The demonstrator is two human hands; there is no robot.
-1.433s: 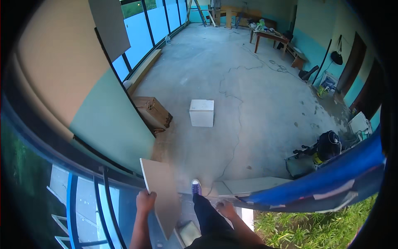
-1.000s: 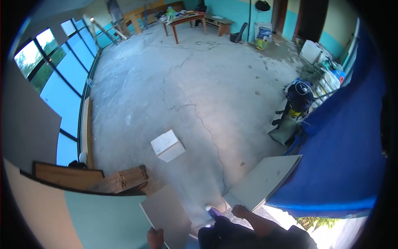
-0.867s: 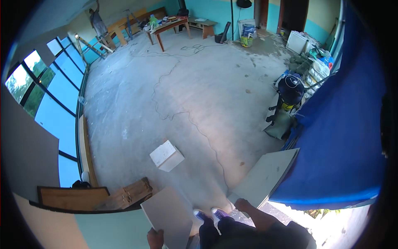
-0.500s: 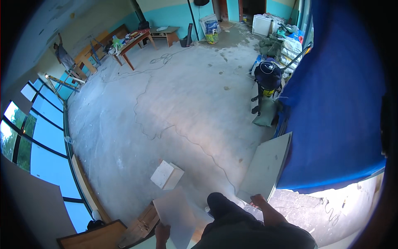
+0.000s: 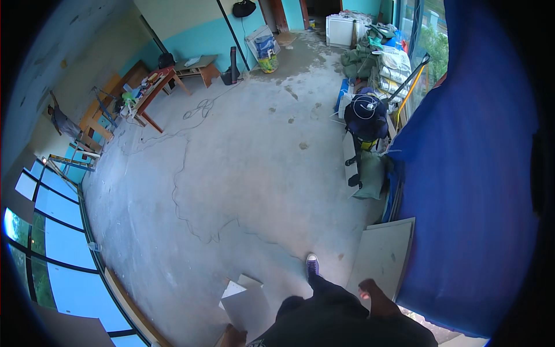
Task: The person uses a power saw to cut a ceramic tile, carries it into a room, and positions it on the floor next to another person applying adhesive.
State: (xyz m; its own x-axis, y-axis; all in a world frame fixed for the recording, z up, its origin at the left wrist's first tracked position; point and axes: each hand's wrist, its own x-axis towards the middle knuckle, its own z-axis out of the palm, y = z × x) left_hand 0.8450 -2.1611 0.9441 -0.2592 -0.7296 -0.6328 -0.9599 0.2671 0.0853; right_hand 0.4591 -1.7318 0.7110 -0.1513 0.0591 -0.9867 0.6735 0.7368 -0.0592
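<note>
My left hand (image 5: 233, 336) is at the bottom edge, closed on the near edge of a flat, pale grey panel (image 5: 248, 307). The panel partly covers a white box (image 5: 233, 288) on the floor beyond it. My right hand (image 5: 367, 288) is in front of a large pale board (image 5: 383, 254) leaning by the blue sheet. Its fingers are curled and nothing shows in them; whether it touches the board I cannot tell. One purple shoe (image 5: 313, 265) is stepping forward between the two hands.
A thin cable (image 5: 176, 199) winds across the concrete floor. On the right hang a blue sheet (image 5: 462, 173), with a backpack (image 5: 366, 115) and sacks beyond it. Windows (image 5: 63, 231) line the left side. A cluttered table (image 5: 156, 87) and a person (image 5: 65, 124) are far left.
I have stepped forward and the view has tilted up, so the white box and leaning board sit lower. The panel now overlaps the box. My right hand has come up slightly.
</note>
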